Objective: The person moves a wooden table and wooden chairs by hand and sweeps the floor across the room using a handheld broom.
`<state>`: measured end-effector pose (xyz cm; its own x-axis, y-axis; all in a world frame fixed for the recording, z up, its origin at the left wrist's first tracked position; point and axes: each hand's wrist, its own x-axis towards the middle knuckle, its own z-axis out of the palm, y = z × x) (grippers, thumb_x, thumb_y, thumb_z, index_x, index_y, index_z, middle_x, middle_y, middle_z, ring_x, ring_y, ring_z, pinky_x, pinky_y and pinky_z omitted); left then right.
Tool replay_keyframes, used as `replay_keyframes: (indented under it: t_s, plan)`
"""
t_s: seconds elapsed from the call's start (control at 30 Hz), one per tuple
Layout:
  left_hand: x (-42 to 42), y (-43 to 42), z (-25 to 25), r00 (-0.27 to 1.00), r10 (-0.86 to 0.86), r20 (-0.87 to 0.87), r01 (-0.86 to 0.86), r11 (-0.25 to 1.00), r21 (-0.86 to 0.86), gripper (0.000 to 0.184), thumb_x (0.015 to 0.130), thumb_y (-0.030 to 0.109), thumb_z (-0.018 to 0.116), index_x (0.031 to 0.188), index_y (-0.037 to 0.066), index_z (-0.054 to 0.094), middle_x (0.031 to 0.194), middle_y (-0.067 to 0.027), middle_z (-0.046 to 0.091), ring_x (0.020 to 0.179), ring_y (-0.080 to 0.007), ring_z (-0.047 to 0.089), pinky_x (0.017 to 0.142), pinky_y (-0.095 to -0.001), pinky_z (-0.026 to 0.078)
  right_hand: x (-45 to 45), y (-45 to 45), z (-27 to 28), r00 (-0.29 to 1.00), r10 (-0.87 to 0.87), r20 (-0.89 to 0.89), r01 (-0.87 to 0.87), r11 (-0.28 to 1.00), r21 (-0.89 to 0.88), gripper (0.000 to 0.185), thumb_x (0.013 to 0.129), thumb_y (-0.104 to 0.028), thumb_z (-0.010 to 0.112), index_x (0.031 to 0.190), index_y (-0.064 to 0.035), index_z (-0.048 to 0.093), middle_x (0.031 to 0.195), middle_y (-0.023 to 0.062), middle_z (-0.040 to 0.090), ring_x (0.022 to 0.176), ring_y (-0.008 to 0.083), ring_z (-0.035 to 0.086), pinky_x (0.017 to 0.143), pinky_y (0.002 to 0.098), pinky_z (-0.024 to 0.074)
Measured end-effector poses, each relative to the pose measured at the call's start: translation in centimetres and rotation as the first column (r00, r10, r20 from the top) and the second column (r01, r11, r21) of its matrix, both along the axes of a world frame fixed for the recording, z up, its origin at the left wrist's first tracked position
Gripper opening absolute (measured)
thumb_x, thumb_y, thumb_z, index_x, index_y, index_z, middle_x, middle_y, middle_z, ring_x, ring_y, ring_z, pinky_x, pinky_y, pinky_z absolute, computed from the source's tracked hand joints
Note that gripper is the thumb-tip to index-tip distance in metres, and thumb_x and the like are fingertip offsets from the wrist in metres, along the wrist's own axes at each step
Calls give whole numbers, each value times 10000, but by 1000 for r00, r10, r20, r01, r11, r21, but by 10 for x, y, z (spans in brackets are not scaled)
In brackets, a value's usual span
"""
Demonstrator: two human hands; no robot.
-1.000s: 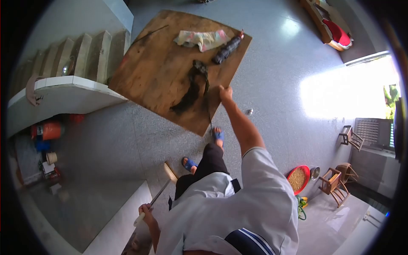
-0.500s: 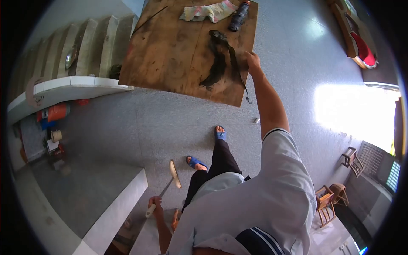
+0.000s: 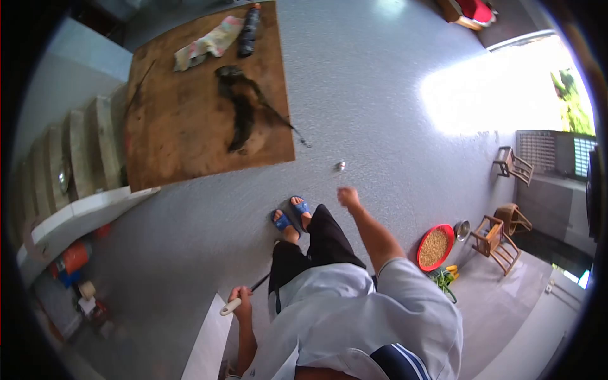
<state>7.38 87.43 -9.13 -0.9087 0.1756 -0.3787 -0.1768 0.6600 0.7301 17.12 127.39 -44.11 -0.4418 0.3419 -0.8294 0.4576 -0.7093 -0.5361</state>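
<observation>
My left hand [image 3: 240,303] is wrapped round the pale handle of a white-handled tool [image 3: 230,307], low beside my body; its dark shaft runs up toward my trousers, and its far end is mostly hidden. My right hand [image 3: 346,196] hangs over the floor with its fingers curled in and no object visible in them, apart from the table. On the wooden table [image 3: 183,120] lie a dark, limp strip of material [image 3: 241,117] with a thin strap over the table's edge, a patterned cloth [image 3: 210,44] and a dark bottle-shaped object [image 3: 249,31].
Steps [image 3: 82,152] and a white-edged ledge [image 3: 82,212] lie left. A small object [image 3: 341,166] is on the floor near my right hand. Rightward are a red basin [image 3: 436,247] of grain-like pieces, a metal bowl [image 3: 463,230], green and yellow produce [image 3: 446,277] and wooden chairs [image 3: 491,235].
My right hand has let go of the table edge and moved down, away from it. The table now appears farther left, my feet are closer together, and the tool's pale head has gone out of sight.
</observation>
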Motion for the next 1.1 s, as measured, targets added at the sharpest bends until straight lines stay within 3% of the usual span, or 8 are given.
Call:
replay_keyframes:
  t_s: [0.07, 0.2, 0.5, 0.77, 0.87, 0.93, 1.0, 1.1]
  plan:
    - [-5, 13, -10, 996, 4, 85, -2, 999, -32, 120, 759, 99, 469, 707, -7, 490, 600, -57, 523, 580, -123, 497, 580, -234, 405, 43, -27, 11, 924, 215, 315, -335, 852, 402, 233, 687, -126, 418, 820, -69, 601, 648, 63, 571, 556, 189, 542, 454, 292, 436]
    - [0, 32, -26, 994, 28, 109, -27, 1000, -12, 130, 758, 97, 466, 677, -3, 482, 592, -64, 517, 598, -126, 498, 598, -240, 413, 52, -10, 17, 819, 217, 532, -426, 850, 309, 235, 645, -139, 455, 821, -156, 610, 790, 112, 584, 821, 260, 541, 759, 329, 402]
    - [-35, 47, -61, 923, 199, -328, -283, 931, -230, 140, 720, 147, 433, 726, 9, 460, 499, -47, 438, 517, -155, 461, 637, -296, 386, -8, 48, -187, 684, 373, 627, -677, 645, 354, 390, 636, -233, 528, 1021, -284, 501, 1142, 156, 377, 1066, 357, 316, 880, 411, 293]
    - [-70, -15, -37, 795, 586, -160, -604, 734, -310, 206, 781, 208, 438, 667, 42, 484, 639, -48, 496, 607, -148, 444, 560, -284, 359, -43, 60, -297, 638, 411, 651, -666, 719, 199, 450, 670, -240, 522, 1087, -364, 407, 1231, 115, 204, 1103, 390, 212, 852, 449, 316]
    - [-69, -11, -45, 703, 695, -152, -710, 698, -92, 138, 759, 120, 461, 702, -5, 479, 692, -87, 475, 681, -193, 460, 609, -305, 396, -35, 45, -338, 619, 331, 713, -758, 489, 431, 405, 676, -265, 506, 1072, -195, 457, 1083, 150, 413, 1049, 342, 334, 809, 422, 347]
    - [-68, -36, -51, 747, 631, -211, -651, 759, -34, 138, 755, 171, 422, 741, 39, 458, 553, -43, 444, 586, -155, 473, 661, -334, 396, -42, 51, -309, 653, 341, 677, -742, 467, 480, 307, 656, -179, 518, 957, -121, 527, 964, 131, 506, 921, 303, 457, 786, 343, 373]
    - [-66, -17, -45, 948, -9, -320, -194, 778, -598, 168, 777, 198, 406, 738, 40, 450, 601, -51, 478, 634, -158, 484, 676, -354, 398, -45, 31, -289, 857, 97, 507, -437, 658, 613, 264, 633, -113, 550, 896, -97, 551, 891, 160, 521, 864, 314, 462, 756, 369, 379]
    - [-67, -5, -29, 927, 241, -287, -327, 895, -303, 176, 787, 195, 398, 733, 34, 443, 587, -72, 494, 614, -169, 495, 676, -354, 404, -47, 16, -219, 975, 4, 220, -160, 702, 694, 167, 713, -147, 517, 862, -73, 535, 742, 153, 537, 701, 268, 507, 649, 324, 396]
